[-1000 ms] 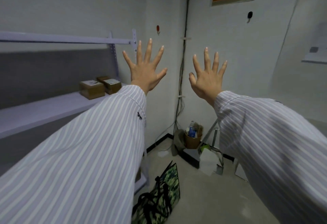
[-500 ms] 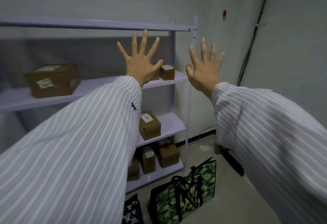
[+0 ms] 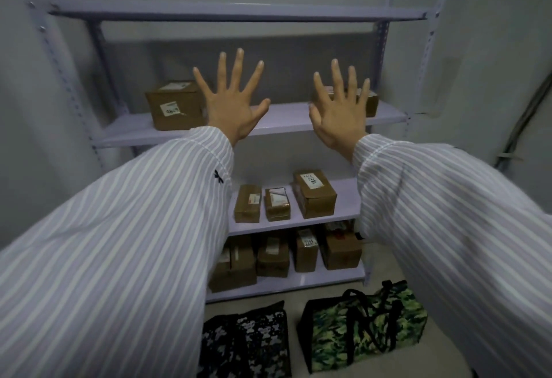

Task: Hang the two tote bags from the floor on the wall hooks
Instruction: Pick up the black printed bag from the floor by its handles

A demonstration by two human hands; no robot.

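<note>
Showing both hands, left (image 3: 231, 108) and right (image 3: 339, 117), spread empty; a handle of either tote bag (image 3: 363, 325) may be missed, no hooks being visible.

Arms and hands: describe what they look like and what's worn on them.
Both arms wear loose long sleeves, pale with thin vertical stripes, ending in stitched cuffs at the wrists. The left sleeve carries a small dark bow-like mark near its cuff; the right sleeve shows none. The left hand and right hand are bare: no gloves, rings or watch visible.
</note>
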